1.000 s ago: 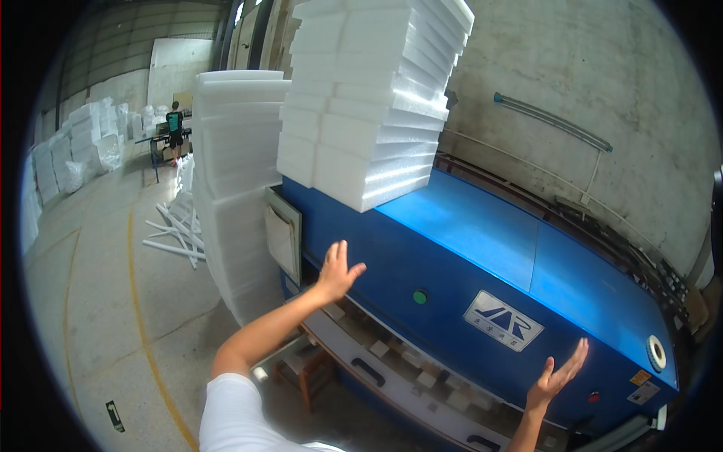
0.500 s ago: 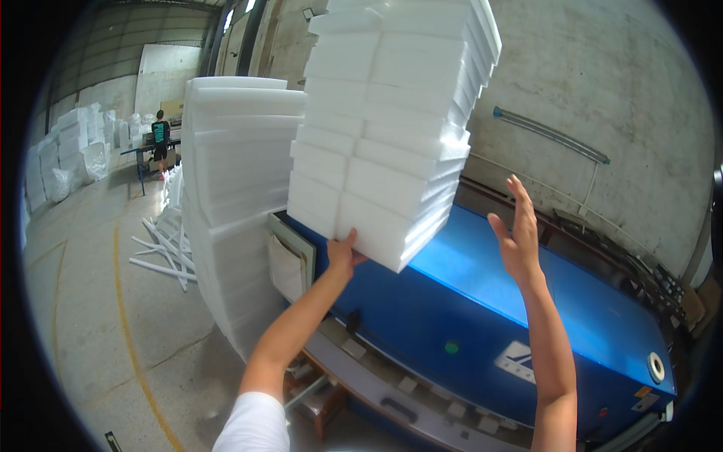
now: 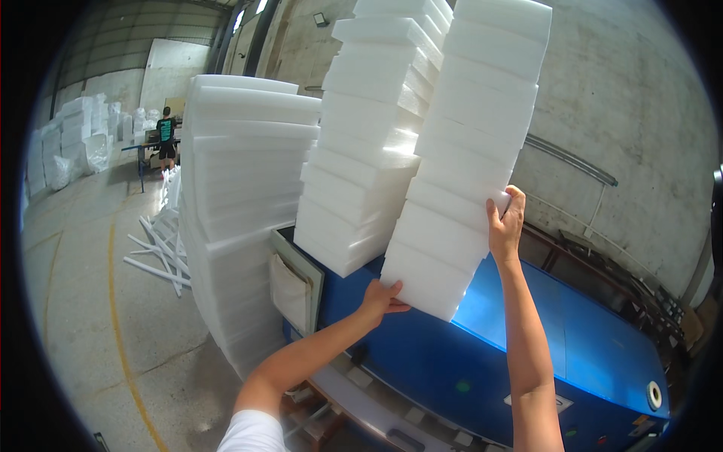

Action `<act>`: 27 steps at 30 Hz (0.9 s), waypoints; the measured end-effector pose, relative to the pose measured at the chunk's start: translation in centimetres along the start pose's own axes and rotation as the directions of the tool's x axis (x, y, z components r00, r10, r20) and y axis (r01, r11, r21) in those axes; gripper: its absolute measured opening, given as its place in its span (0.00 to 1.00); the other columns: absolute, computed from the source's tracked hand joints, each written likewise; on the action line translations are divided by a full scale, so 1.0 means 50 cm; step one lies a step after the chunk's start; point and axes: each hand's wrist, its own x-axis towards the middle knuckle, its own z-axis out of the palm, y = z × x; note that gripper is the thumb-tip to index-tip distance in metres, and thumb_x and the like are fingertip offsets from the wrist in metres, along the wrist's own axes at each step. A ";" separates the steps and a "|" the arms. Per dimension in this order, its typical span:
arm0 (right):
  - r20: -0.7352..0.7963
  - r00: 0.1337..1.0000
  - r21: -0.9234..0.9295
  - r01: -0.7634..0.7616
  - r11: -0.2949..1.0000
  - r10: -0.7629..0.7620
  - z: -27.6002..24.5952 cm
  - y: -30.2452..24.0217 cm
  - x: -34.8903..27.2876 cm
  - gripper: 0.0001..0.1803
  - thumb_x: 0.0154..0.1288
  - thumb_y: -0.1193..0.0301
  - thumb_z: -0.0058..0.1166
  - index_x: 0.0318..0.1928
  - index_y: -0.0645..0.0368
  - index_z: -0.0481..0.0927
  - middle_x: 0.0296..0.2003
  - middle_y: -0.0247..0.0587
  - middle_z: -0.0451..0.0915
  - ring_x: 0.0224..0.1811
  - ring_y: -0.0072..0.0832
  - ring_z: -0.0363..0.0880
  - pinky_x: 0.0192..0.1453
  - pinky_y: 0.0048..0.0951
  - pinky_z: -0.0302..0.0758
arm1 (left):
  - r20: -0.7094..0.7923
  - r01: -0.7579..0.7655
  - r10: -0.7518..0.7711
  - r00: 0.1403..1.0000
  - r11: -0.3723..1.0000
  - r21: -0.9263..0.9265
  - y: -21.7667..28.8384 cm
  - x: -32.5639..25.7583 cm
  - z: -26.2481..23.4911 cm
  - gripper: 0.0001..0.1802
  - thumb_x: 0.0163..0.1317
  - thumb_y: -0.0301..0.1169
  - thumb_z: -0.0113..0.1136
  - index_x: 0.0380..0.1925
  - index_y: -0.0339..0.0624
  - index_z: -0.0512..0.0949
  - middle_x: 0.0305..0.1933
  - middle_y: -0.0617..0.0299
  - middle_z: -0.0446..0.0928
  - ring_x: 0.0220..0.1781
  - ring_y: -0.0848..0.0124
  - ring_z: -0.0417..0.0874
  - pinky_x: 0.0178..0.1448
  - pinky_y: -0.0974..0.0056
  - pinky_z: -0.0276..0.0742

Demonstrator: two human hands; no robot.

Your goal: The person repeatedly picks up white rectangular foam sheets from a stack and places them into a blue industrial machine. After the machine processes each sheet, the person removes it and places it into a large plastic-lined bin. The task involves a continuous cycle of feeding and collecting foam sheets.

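Note:
A tall column of white foam blocks [image 3: 467, 143] leans slightly to the right above the blue machine [image 3: 557, 309]. My left hand [image 3: 379, 300] grips its lower left corner, thumb on the front face and fingers at the underside. Higher up, my right hand [image 3: 507, 226] is closed on the column's right edge, thumb in front and the other fingers partly hidden. Just left of it, apart at the bottom, a second column of white foam blocks [image 3: 358, 158] stands on the machine's left end. Both columns run out of view at the top.
A taller pile of white foam sheets [image 3: 252, 166] stands at the machine's left end, beside a grey-framed panel [image 3: 294, 290]. Loose foam strips [image 3: 162, 252] lie on the floor. Far left, a person [image 3: 166, 139] stands at a table. A white roll [image 3: 654, 395] sits at the machine's right end.
The right-hand column has come away from the other foam column and moved right with my left hand. My right hand, open and apart before, has closed on its right edge.

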 end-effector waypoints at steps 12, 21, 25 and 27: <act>-0.028 0.977 -0.245 0.200 0.949 -0.213 -0.122 0.026 -0.017 0.20 0.62 0.72 0.60 0.52 0.63 0.70 0.49 0.50 0.72 0.55 0.47 0.69 0.61 0.44 0.64 | 0.050 -0.010 -0.001 0.999 0.976 0.219 0.050 0.098 0.028 0.25 0.68 0.36 0.59 0.54 0.23 0.70 0.47 0.39 0.79 0.45 0.50 0.86 0.45 0.51 0.88; -0.488 0.772 -0.442 0.183 0.878 -0.407 -0.855 0.017 0.128 0.22 0.77 0.62 0.45 0.63 0.61 0.71 0.60 0.44 0.73 0.66 0.33 0.68 0.69 0.35 0.64 | -0.187 -0.203 0.228 0.955 0.969 0.144 0.032 0.175 0.102 0.34 0.65 0.50 0.63 0.54 0.31 0.66 0.52 0.48 0.76 0.50 0.56 0.81 0.46 0.47 0.81; -0.109 0.963 0.104 -0.235 0.967 0.245 -1.253 -0.053 0.055 0.24 0.75 0.57 0.49 0.57 0.65 0.75 0.51 0.47 0.80 0.53 0.26 0.79 0.62 0.33 0.73 | 0.173 -0.172 0.165 0.971 0.985 0.026 -0.036 0.168 0.205 0.54 0.61 0.72 0.48 0.70 0.35 0.62 0.69 0.50 0.68 0.69 0.54 0.67 0.68 0.48 0.64; 0.213 0.784 -0.015 -0.594 0.805 0.583 -1.296 -0.011 -0.170 0.23 0.74 0.58 0.49 0.55 0.65 0.76 0.48 0.45 0.81 0.51 0.26 0.80 0.57 0.32 0.74 | 0.234 -0.256 0.227 0.945 0.962 0.099 -0.029 0.156 0.177 0.53 0.62 0.71 0.48 0.70 0.34 0.61 0.72 0.50 0.65 0.72 0.53 0.65 0.70 0.54 0.62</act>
